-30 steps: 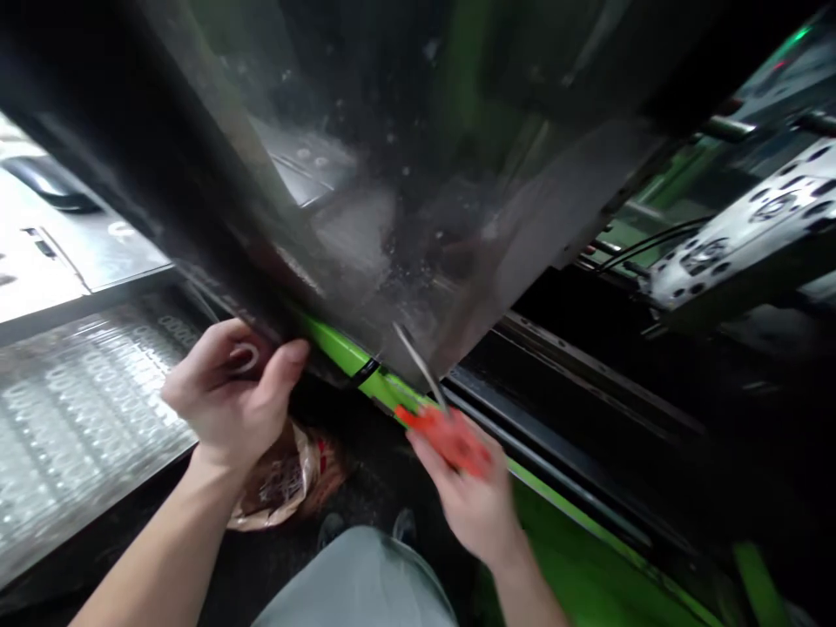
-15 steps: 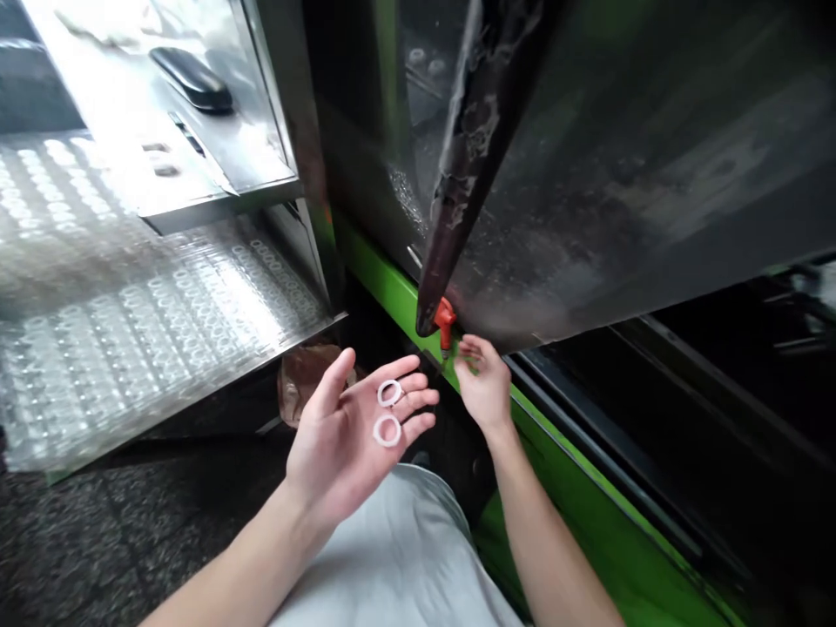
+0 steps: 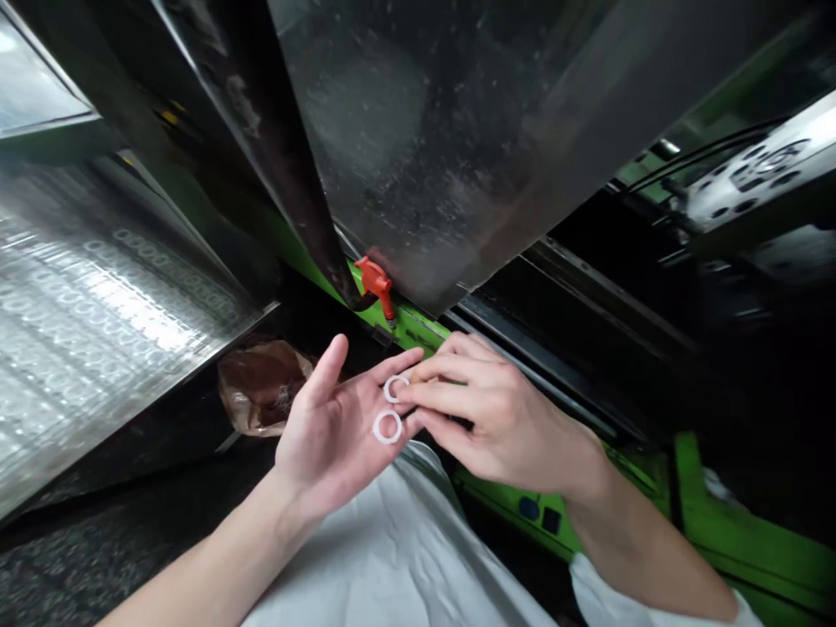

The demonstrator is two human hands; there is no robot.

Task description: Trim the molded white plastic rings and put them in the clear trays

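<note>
At lower centre, two rings (image 3: 387, 441) lie on the left hand (image 3: 336, 440), the right hand (image 3: 487, 409) touching the upper one; above both hands, an air blow gun (image 3: 376, 279) hangs at the bottom of a door handle (image 3: 280, 139); left of them sits a bag (image 3: 252, 383); far left, apparently, a pocketed tray (image 3: 58, 418) covers a tabletop (image 3: 196, 366).

The rings (image 3: 376, 427) are white, the air gun (image 3: 375, 277) red (faintly orange).

Glare left — deep shadow right
</note>
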